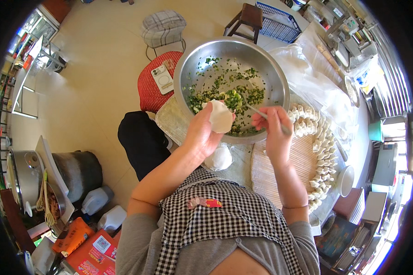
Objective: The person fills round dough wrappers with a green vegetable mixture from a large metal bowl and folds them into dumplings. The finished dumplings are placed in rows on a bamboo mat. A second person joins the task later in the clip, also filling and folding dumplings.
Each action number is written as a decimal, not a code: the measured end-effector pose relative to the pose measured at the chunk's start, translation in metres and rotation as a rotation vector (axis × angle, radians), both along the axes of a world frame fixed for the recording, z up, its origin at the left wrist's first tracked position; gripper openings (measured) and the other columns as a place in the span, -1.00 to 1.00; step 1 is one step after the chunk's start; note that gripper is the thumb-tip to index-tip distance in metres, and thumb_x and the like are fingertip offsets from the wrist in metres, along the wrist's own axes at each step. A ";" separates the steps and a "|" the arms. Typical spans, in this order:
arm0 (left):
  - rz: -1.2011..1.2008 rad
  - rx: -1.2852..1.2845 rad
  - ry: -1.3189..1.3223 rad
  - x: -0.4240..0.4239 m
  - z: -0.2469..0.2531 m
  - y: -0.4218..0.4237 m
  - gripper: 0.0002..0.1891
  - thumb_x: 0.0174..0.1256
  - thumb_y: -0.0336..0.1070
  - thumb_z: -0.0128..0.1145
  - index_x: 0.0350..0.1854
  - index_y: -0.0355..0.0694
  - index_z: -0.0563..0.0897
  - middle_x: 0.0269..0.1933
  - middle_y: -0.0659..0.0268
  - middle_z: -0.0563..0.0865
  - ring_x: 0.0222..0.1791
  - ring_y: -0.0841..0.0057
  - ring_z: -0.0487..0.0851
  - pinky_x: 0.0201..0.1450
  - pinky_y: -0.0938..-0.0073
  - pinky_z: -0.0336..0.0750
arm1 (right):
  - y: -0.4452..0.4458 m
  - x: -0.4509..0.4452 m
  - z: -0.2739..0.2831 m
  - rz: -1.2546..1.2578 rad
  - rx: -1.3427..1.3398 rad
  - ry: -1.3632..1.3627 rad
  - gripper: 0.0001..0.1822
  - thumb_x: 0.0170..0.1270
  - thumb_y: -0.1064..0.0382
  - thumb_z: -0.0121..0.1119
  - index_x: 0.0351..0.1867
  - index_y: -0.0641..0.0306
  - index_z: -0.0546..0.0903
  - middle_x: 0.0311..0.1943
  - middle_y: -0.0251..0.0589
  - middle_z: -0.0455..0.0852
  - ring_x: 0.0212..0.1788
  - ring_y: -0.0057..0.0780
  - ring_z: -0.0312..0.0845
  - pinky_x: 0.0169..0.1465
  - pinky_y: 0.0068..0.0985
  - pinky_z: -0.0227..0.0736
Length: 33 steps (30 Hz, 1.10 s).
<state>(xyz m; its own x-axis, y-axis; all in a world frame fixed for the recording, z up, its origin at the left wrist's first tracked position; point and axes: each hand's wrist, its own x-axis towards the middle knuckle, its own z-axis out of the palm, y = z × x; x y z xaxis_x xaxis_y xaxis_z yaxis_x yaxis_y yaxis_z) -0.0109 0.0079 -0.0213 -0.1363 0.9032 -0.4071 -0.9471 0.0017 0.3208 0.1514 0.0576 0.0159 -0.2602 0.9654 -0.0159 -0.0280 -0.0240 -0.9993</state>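
Note:
A round dough wrapper [221, 117] lies in my left hand [203, 132], held over the near side of a wide steel bowl [278, 74]. Chopped green filling [253, 94] is spread over the bottom and sides of that bowl. My right hand [277, 129] grips the handle of a metal spoon [258, 111]. A heap of filling [233, 99] sits on the spoon's end, close beside the wrapper. Below my left wrist, a stack of white wrappers [219, 158] rests on the table. Rows of folded dumplings [321, 154] curve along a ridged mat [289, 165] to the right.
A phone [162, 79] lies on a red seat [153, 74] left of the bowl. Clear plastic sheeting [316, 86] covers the table's right side, near a white bowl [346, 181]. Beyond stand a padded stool [163, 29], a wooden stool [249, 17] and a blue basket [278, 25].

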 end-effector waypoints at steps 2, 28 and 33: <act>0.010 0.011 -0.014 0.007 0.012 0.006 -0.63 0.56 -0.07 -0.26 0.02 -0.33 0.40 -0.05 0.10 0.56 -0.06 0.31 0.62 0.11 0.30 0.54 | -0.011 0.003 -0.004 0.090 0.509 -0.294 -0.85 0.29 0.37 0.13 -0.17 0.41 0.55 -0.32 -0.11 0.67 -0.35 -0.36 0.60 -0.22 -0.50 0.51; -0.009 0.077 -0.045 0.000 0.000 0.036 -0.60 0.56 -0.03 -0.26 -0.17 -0.32 0.46 -0.18 0.10 0.57 -0.07 0.26 0.62 0.07 0.28 0.56 | 0.008 0.012 -0.002 0.125 0.399 -0.252 -0.97 0.26 0.43 0.13 -0.36 0.34 0.55 -0.44 -0.21 0.67 -0.43 -0.50 0.56 -0.33 -0.58 0.48; -0.069 0.090 0.119 -0.003 -0.010 0.031 -0.65 0.50 -0.02 -0.10 -0.24 -0.23 0.52 -0.21 0.20 0.61 0.01 0.23 0.63 0.09 0.29 0.53 | 0.018 -0.009 -0.032 0.154 0.020 -0.017 -0.93 0.34 0.39 0.09 -0.29 0.35 0.51 -0.43 -0.22 0.69 -0.43 -0.58 0.59 -0.32 -0.61 0.52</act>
<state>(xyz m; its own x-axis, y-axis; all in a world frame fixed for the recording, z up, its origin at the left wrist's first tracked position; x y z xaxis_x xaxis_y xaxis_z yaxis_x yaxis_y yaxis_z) -0.0137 0.0384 -0.0314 -0.1153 0.9441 -0.3087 -0.9012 0.0313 0.4323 0.1429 0.0756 -0.0161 -0.4055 0.9141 -0.0029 -0.0085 -0.0069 -0.9999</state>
